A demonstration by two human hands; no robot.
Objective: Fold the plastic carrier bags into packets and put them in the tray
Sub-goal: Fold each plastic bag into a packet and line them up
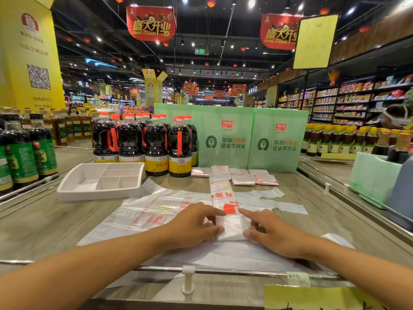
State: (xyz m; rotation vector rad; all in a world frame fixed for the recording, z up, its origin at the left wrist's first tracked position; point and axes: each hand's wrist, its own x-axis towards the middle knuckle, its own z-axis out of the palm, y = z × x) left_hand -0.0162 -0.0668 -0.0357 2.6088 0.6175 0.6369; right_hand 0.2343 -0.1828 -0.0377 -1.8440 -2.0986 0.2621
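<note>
The white divided tray sits at the back left of the wooden table, and its compartments show only bare white floors. Open tabletop lies in front of the tray and to its left. A metal rail runs along the table's near edge.

Right of the tray and nearer the person, a folded bag strip lies lengthwise on flat carrier bags spread over the table. The left hand and right hand flank the strip's turned-over near end. Each pinches it between a straight forefinger on top and a thumb at the near edge, with the other fingers curled.

Further right of the tray, finished packets lie by green display boards. Soy sauce bottles stand just behind the tray.
</note>
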